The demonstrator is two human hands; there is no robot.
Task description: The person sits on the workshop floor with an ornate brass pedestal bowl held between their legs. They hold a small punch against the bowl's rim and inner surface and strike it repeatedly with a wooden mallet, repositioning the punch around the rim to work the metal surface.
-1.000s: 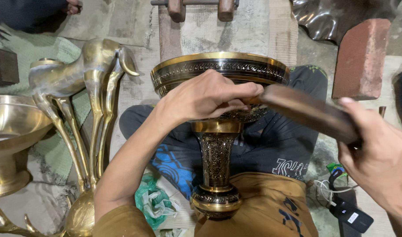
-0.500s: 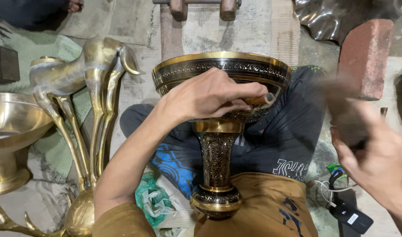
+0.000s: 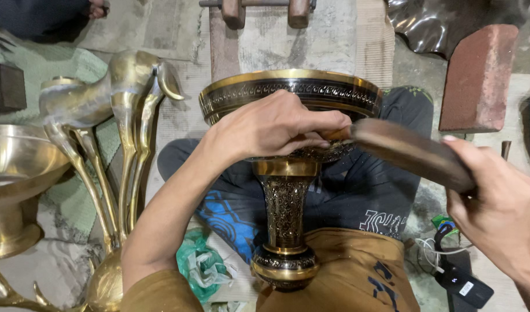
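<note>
A tall brass vase (image 3: 288,214) with dark engraved bands lies across my lap, its wide mouth pointing away from me. My left hand (image 3: 276,124) rests on the vase's bowl, fingers pinched around a small chisel-like tool (image 3: 336,134) pressed to the metal. My right hand (image 3: 496,196) grips a dark wooden mallet (image 3: 409,151), whose head sits against the end of that tool. The tool's tip is hidden under my fingers.
A brass deer figure (image 3: 111,121) stands at the left beside a brass bowl (image 3: 16,173). A red brick (image 3: 476,78) lies at the upper right. A green plastic bag (image 3: 201,268) and a black device with cables (image 3: 458,280) lie by my legs.
My right hand drew the mallet back to the right, then swung it in again against the tool. My left hand and the vase stayed put.
</note>
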